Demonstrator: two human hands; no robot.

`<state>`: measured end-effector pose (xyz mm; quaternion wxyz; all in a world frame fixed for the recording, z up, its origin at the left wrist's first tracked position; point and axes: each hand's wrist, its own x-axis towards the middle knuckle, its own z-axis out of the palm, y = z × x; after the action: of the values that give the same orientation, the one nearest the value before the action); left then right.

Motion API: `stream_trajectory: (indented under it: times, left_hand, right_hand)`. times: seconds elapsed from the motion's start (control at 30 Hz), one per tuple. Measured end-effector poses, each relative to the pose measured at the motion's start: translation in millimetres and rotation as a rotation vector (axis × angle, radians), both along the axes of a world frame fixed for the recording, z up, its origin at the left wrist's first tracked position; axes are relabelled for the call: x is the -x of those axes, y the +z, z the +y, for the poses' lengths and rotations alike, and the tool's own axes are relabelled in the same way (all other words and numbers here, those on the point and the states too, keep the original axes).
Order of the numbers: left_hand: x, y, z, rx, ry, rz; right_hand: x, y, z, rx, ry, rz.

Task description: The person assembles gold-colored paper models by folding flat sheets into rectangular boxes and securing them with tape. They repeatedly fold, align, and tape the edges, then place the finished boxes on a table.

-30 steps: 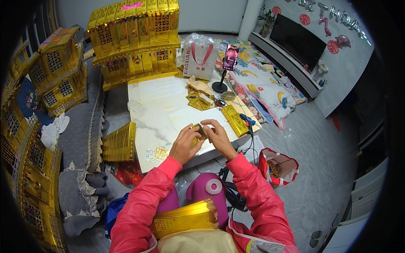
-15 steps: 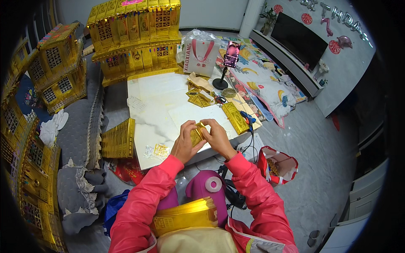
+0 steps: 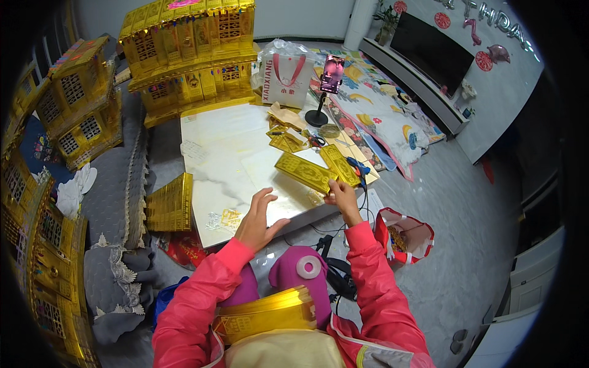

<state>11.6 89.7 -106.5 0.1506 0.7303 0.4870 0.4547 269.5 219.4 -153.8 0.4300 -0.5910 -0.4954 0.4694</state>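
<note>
My right hand [image 3: 342, 197] pinches one end of a flat gold foil paper strip [image 3: 305, 173], printed with a pattern and held above the white table [image 3: 211, 165]. Fingers apart and holding nothing, my left hand [image 3: 257, 222] hovers by the table's near edge. Another gold foil piece [image 3: 339, 165] lies beyond the strip, beside a blue glue gun [image 3: 359, 170] with a black cord. Across my lap rests a stack of gold foil sheets [image 3: 267, 316], and a white roll of tape [image 3: 309, 267] sits on my purple-clad knee.
Gold foil model houses [image 3: 190, 61] stand at the back left and along the left side. A phone on a stand [image 3: 332, 76], a white paper bag [image 3: 287, 83] and scissors [image 3: 318, 141] are on the table. On the floor at right sits a red-and-white bag [image 3: 420, 242].
Both hands were together on a folded gold foil piece. Now they are apart: my right hand holds a flat strip out to the right, and my left hand has opened and let go.
</note>
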Motion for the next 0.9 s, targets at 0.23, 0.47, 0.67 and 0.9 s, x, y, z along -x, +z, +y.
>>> stream_trajectory:
  times: [0.23,0.47,0.67,0.9]
  left_hand:
    - [14.1,7.1,-62.3,0.369,-0.228,-0.002]
    - [17.2,13.7,-113.3,0.504,-0.348,0.065]
    - [16.0,10.0,-124.8,0.562,-0.339,0.057]
    - [13.5,11.3,-126.7,0.580,-0.343,0.067]
  right_hand:
    - [-40.5,-97.3,11.0,0.348,-0.298,0.435]
    - [-39.5,-108.4,42.2,0.266,-0.337,0.489]
    - [-39.3,-103.2,43.7,0.282,-0.402,0.473]
    - [-36.1,-104.6,43.4,0.259,-0.449,0.481]
